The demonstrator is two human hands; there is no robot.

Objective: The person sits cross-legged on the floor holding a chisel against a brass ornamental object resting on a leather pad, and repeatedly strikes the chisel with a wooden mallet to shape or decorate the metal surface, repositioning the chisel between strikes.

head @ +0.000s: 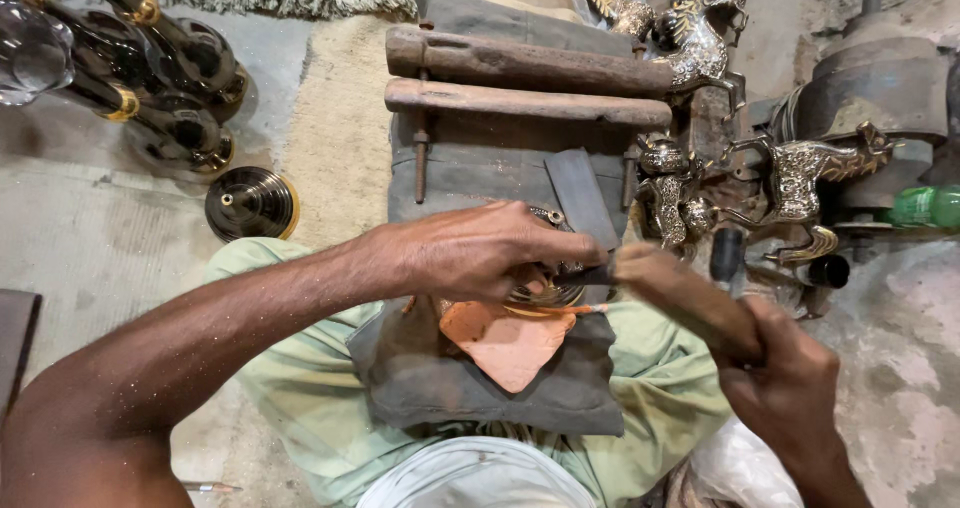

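We press our left hand [480,251] down on a round engraved metal piece [548,286] over a grey cloth [420,378] and an orange leather scrap [505,343] on our lap; our right hand [790,373] grips a wooden mallet [680,293] beside it; brass horse figurines [800,173] stand near two wooden bars [520,80].

Dim, soft daylight, flat and even, with only faint shadows. Small bright glints on the brass horse figures [800,173] and dark metal vases [180,58]. Wide-angle bending toward the edges. Slight motion blur on the wooden mallet [685,298]; centre reasonably sharp.
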